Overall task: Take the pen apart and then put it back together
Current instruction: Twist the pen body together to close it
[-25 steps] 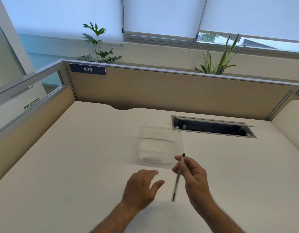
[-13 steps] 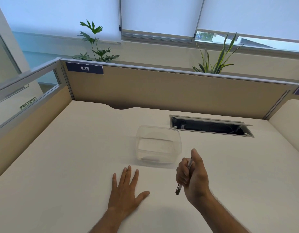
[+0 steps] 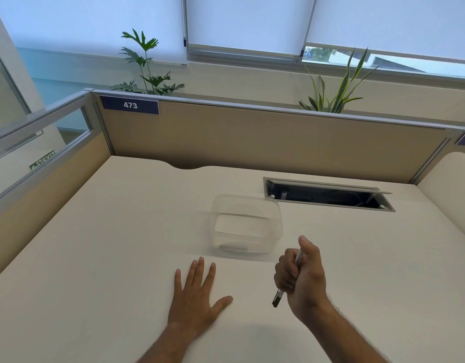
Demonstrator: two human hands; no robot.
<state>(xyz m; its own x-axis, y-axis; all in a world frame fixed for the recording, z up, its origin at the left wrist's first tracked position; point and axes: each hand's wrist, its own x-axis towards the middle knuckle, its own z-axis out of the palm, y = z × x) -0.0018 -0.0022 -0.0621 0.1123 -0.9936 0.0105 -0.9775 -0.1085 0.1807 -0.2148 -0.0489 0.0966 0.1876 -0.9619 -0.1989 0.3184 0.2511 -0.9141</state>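
Observation:
My right hand [image 3: 302, 279] is closed in a fist around a slim pen [image 3: 278, 299], thumb raised along its upper end. The pen's dark lower end sticks out below the fist and points down toward the desk; a pale stretch of its barrel shows between the fingers and the thumb. My left hand [image 3: 197, 292] lies flat on the cream desk [image 3: 108, 244], palm down, fingers spread, holding nothing. It rests to the left of the fist, apart from the pen.
A clear plastic container [image 3: 245, 225] stands on the desk just beyond both hands. Behind it to the right is an open cable slot [image 3: 328, 195]. Beige partition walls [image 3: 252, 137] close the desk at the back and left. Plants stand behind the partition.
My left hand dropped from hovering near the pen to lying flat on the desk. My right hand changed from a fingertip hold to a full fist around the pen.

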